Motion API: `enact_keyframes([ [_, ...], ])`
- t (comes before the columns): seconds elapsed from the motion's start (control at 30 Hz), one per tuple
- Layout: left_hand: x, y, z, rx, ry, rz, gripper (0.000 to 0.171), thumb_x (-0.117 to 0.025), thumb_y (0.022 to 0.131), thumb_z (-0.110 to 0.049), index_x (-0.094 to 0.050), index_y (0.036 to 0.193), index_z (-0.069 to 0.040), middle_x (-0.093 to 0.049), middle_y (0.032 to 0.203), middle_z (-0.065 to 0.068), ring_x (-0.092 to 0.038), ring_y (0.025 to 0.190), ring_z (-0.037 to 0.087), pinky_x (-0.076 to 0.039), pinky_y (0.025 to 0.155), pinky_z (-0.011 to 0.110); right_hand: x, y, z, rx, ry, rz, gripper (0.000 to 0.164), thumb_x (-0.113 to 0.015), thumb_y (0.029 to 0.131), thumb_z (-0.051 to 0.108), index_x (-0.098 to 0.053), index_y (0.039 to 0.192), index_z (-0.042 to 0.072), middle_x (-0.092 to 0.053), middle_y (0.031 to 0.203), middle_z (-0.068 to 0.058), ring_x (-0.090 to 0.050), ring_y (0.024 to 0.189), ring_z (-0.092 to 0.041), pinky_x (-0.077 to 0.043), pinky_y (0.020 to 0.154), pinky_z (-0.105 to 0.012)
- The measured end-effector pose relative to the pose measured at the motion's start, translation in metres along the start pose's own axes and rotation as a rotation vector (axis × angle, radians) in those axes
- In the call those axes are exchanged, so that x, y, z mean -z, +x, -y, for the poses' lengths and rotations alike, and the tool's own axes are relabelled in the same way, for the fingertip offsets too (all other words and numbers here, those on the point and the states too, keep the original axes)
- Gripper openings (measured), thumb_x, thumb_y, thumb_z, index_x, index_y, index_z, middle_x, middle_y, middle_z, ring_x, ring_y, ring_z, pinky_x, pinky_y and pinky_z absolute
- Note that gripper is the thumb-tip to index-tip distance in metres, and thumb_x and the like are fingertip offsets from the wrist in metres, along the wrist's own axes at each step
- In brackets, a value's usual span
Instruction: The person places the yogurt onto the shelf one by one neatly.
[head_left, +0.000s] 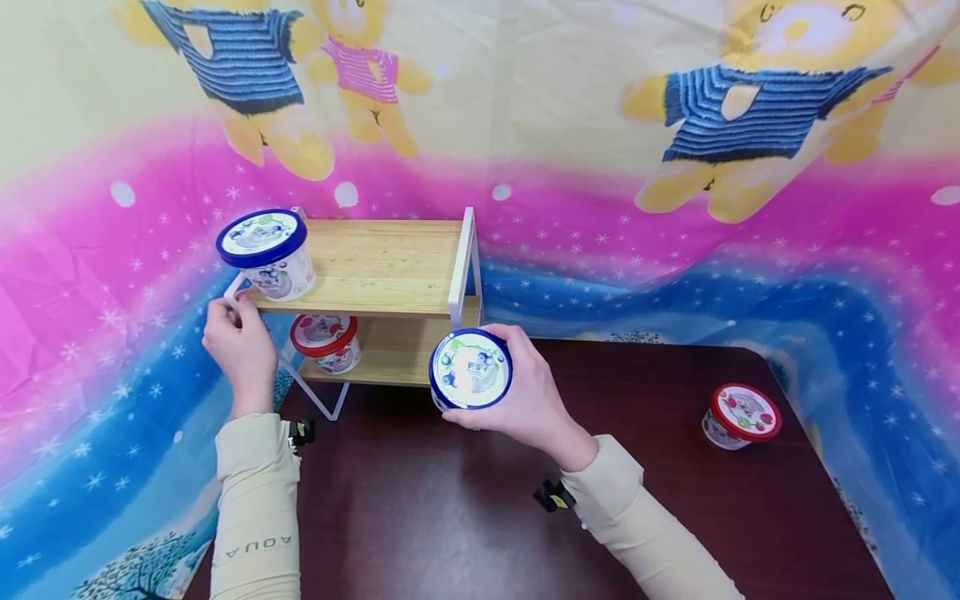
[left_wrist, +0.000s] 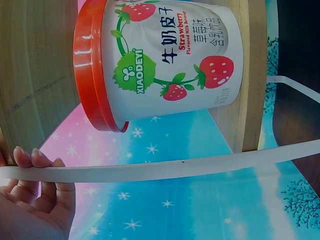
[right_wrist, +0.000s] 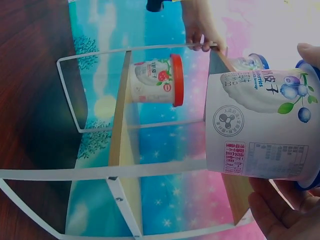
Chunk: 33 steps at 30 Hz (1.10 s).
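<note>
My right hand (head_left: 528, 392) grips a blue-lidded blueberry milk drink tub (head_left: 471, 368) in front of the shelf's right end. In the right wrist view the tub's printed white side (right_wrist: 260, 125) shows, with thumb and fingers around it near the lid. At the left end, my left hand (head_left: 243, 346) holds the white metal frame (left_wrist: 125, 173) of the two-tier wooden shelf (head_left: 382, 262), fingers curled round the bar. Just above that hand, another blue-lidded tub (head_left: 279, 275) stands on the top board. A red-lidded strawberry tub (left_wrist: 170, 55) stands on the lower board.
A second red-lidded tub (head_left: 738, 417) stands on the dark table (head_left: 420, 517) at the right. Behind the shelf hangs a cloth backdrop (head_left: 570, 208) with bears and snowflakes. The shelf's right white side frame (head_left: 463, 267) rises close to the held tub.
</note>
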<state>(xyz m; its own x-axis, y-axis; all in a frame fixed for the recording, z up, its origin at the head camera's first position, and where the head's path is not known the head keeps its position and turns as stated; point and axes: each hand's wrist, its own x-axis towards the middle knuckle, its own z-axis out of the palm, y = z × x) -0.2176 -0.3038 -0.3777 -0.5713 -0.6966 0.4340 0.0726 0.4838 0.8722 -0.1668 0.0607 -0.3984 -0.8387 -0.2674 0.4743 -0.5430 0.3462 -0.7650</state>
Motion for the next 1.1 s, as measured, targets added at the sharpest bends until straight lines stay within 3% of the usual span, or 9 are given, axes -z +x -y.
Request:
enact_keyframes([
  [1.1,-0.001,0.0,0.0,-0.016,-0.007,-0.02,0.026,-0.05,0.106,-0.039,-0.053,0.088,-0.021,-0.054,0.066,-0.007,-0.051,0.058,0.007,-0.035,0.051,0.023,-0.02,0.027,0.047,0.157,0.039,0.024,0.101,-0.097,0.06,0.047,-0.043,0.141,0.022,-0.052,0.13,0.011,-0.05,0.119,-0.007,-0.055,0.085,-0.03],
])
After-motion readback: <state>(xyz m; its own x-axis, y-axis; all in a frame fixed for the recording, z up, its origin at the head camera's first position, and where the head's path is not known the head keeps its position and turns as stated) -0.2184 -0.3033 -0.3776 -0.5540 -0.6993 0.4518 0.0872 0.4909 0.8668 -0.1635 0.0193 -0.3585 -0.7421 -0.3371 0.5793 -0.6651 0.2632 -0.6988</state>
